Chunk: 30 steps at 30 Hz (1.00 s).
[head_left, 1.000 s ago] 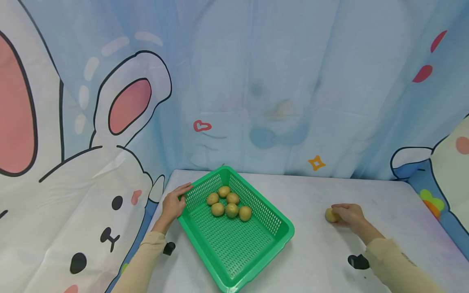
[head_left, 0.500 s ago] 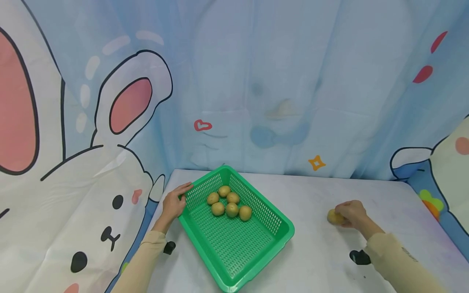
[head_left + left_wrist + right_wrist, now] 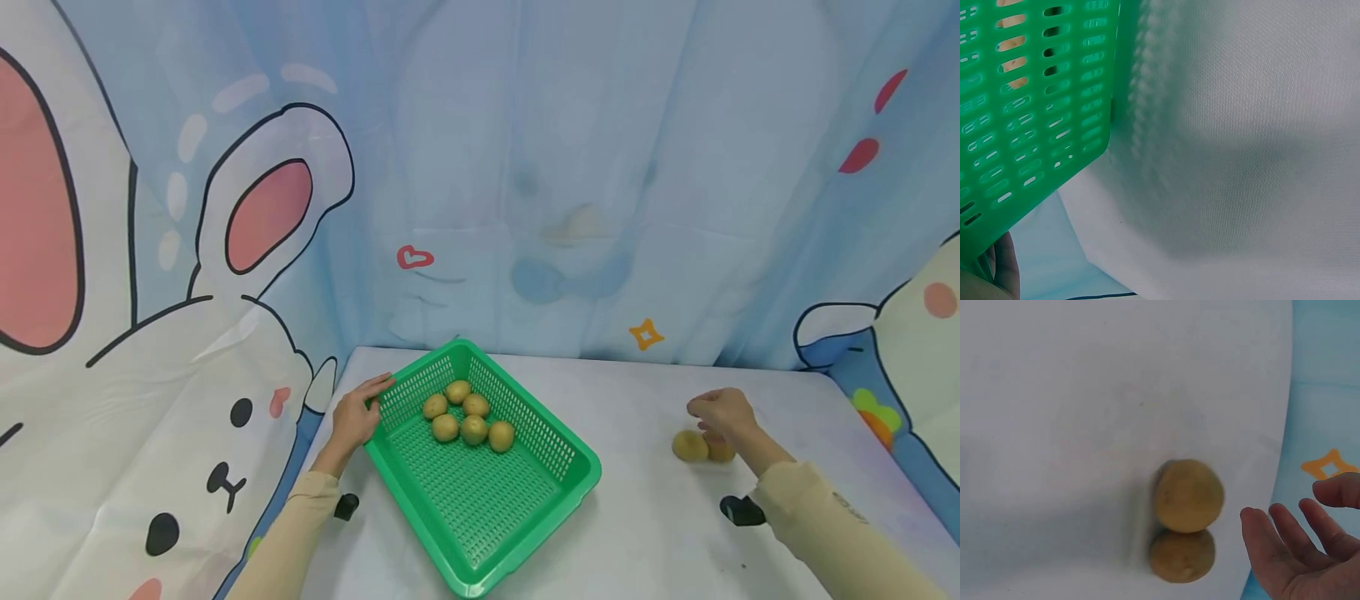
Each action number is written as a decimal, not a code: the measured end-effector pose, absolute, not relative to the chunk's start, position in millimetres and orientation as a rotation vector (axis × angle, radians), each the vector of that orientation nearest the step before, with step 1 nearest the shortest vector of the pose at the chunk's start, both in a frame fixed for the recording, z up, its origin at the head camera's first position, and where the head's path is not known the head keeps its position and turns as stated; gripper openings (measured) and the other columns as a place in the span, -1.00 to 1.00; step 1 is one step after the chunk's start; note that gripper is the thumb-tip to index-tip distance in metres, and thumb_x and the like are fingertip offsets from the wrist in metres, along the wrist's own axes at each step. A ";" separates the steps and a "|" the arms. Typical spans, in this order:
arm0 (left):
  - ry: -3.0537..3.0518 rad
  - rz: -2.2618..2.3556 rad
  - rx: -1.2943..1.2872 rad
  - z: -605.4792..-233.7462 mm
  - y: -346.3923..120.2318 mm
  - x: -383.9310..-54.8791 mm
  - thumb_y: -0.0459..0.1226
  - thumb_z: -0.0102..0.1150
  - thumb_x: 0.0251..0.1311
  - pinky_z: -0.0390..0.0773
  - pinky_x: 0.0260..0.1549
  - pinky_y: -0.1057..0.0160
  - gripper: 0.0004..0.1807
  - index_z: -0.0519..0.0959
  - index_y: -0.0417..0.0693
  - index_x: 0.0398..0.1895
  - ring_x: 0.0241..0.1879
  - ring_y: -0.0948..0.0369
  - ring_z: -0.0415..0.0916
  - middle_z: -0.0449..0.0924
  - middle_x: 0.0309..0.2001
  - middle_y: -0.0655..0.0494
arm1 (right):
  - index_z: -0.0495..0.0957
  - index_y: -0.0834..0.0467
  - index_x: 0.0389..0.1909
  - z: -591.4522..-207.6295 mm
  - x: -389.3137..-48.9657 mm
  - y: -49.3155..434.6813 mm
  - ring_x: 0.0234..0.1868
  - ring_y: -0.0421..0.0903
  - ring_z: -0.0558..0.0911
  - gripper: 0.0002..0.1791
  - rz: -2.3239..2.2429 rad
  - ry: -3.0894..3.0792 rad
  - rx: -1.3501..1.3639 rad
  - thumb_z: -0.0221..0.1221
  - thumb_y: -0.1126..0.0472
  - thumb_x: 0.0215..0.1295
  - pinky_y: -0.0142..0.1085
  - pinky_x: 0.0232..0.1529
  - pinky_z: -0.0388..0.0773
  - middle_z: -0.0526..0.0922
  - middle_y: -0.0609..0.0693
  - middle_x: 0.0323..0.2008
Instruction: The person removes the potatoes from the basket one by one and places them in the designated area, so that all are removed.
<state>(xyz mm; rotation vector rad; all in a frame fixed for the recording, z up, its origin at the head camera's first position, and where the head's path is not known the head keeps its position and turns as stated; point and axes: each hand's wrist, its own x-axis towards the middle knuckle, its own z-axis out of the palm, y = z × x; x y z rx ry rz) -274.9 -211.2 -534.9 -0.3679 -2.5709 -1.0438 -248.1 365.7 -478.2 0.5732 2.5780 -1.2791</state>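
Behind everything, right across the room, hangs a pale blue curtain [image 3: 465, 150], softly creased from top to bottom. Big presence on its left side: a white cartoon rabbit [image 3: 202, 375] with pink inner ears, while another cartoon figure [image 3: 918, 358] peeks in at the right edge.

Down to the desk [image 3: 630, 542] we come, covered in white, its far edge running along the curtain and soft grey shadows lying over it; up close, the left wrist view picks out a fine woven texture.

Now the green basket [image 3: 517, 500], slotted all round, sitting slantwise on the left part of the desk with its far corner near the back edge. Two beige sleeves [image 3: 825, 521] reach in from the near side.

And there's the left hand [image 3: 356, 417], gripping the basket at its left rim! Over on the right, the right hand [image 3: 727, 414] hovers, fingers loosely spread, fingertips clear of the two potatoes [image 3: 690, 446] side by side on the desk beneath it. Six potatoes [image 3: 445, 427] cluster inside the basket, towards its far end.

Small details now: an orange star [image 3: 635, 332] and a red heart outline [image 3: 402, 257] printed on the curtain, and one tiny dark speck [image 3: 743, 567] on the desk.
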 end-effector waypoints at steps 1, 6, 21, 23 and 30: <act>-2.580 -1.046 -0.360 -534.3 -211.3 -274.9 -0.55 -0.04 0.30 0.04 -0.79 0.36 -0.53 0.64 -0.05 0.16 -0.84 0.44 -0.10 0.54 0.24 0.06 | 0.35 0.59 0.11 -475.8 -249.0 363.8 0.01 0.37 0.53 -0.47 -1.306 2.553 0.569 0.10 0.23 0.29 0.02 -0.13 0.63 0.44 0.51 0.05; -2.596 -1.054 -0.350 -533.2 -212.1 -274.8 -0.56 -0.07 0.29 0.04 -0.78 0.36 -0.51 0.63 -0.04 0.17 -0.85 0.50 -0.13 0.54 0.25 0.08 | 0.26 0.58 0.24 -461.3 -252.6 351.1 0.15 0.41 0.45 -0.41 -1.403 2.445 0.513 0.07 0.21 0.37 0.10 -0.01 0.56 0.35 0.52 0.18; -2.618 -1.050 -0.320 -532.8 -211.5 -273.7 -0.55 -0.05 0.28 0.03 -0.77 0.37 -0.51 0.63 -0.02 0.17 -0.84 0.44 -0.09 0.53 0.26 0.09 | 0.09 0.50 0.42 -428.9 -252.3 299.8 0.26 0.35 0.43 -0.32 -1.498 2.305 0.208 0.03 0.15 0.49 -0.01 0.01 0.58 0.27 0.48 0.33; -2.612 -1.048 -0.322 -533.2 -211.2 -274.0 -0.56 -0.04 0.28 0.03 -0.77 0.37 -0.51 0.64 -0.02 0.17 -0.84 0.43 -0.09 0.53 0.25 0.09 | 0.10 0.48 0.43 -425.5 -252.8 289.9 0.26 0.34 0.43 -0.33 -1.522 2.279 0.167 0.03 0.15 0.49 -0.01 0.02 0.57 0.27 0.46 0.34; -2.612 -1.031 -0.334 -532.8 -210.4 -274.1 -0.55 -0.04 0.29 0.03 -0.76 0.38 -0.51 0.63 -0.03 0.18 -0.84 0.43 -0.09 0.53 0.26 0.09 | 0.13 0.45 0.43 -413.4 -255.9 251.1 0.23 0.27 0.50 -0.37 -1.619 2.182 0.057 0.02 0.20 0.49 -0.05 0.00 0.59 0.31 0.44 0.33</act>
